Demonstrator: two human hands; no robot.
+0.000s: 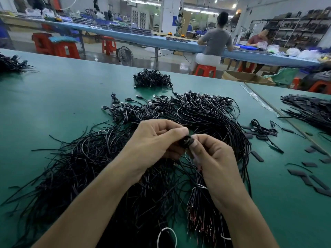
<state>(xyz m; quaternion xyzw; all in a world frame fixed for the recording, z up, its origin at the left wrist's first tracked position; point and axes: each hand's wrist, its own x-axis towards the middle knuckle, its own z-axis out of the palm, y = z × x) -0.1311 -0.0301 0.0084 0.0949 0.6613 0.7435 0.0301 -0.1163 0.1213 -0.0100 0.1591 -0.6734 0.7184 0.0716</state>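
A big heap of black cables point(197, 111) with plug ends lies spread over the green table point(53, 97). Above it my left hand point(154, 140) and my right hand point(213, 158) meet. Between their fingertips they pinch a small coiled black cable point(188, 141). A bundle of thin wires point(198, 199) with a white tie hangs down below my right hand; its stripped ends show red lower down.
A smaller cable pile point(152, 78) sits farther back, another point(10, 64) at the far left, another point(311, 110) at the right. Flat black sleeve pieces point(311, 181) lie scattered at the right. A white loop point(167, 237) lies near me. People sit at a blue bench point(213, 43) behind.
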